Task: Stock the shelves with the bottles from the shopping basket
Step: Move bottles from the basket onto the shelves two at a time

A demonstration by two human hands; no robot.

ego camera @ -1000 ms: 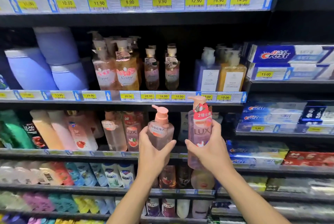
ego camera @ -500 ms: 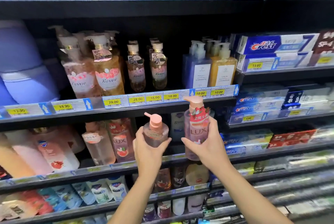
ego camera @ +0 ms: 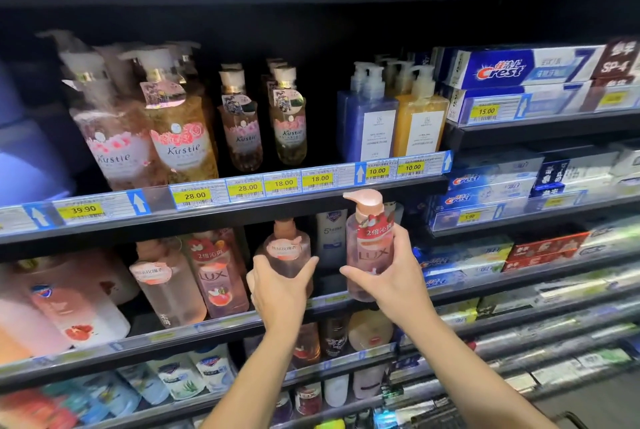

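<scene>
The left hand (ego camera: 277, 293) grasps a rounded pink bottle (ego camera: 289, 248) low on its body, thumb on the right side. The bottle stands upright, long axis vertical, inside the opening of the middle shelf (ego camera: 221, 323), just right of a shelved LUX bottle (ego camera: 216, 276). Its round pink label faces near; the Chinese writing on it is too small to read. Its pump top is partly hidden under the price rail (ego camera: 332, 198) above.

The right hand (ego camera: 398, 276) wraps a taller pink pump bottle (ego camera: 369, 248), held near the shelf front, upright with a slight tilt, its nozzle pointing left. Its front reads "LUX" under a red band with "2" and Chinese characters.

The rail's yellow tags read 39.90, 28.00, 18.00 and 10.00. Above it stand Kustie bottles (ego camera: 180, 137); at far right lie Crest boxes (ego camera: 512, 68) over a 15.00 tag.
</scene>
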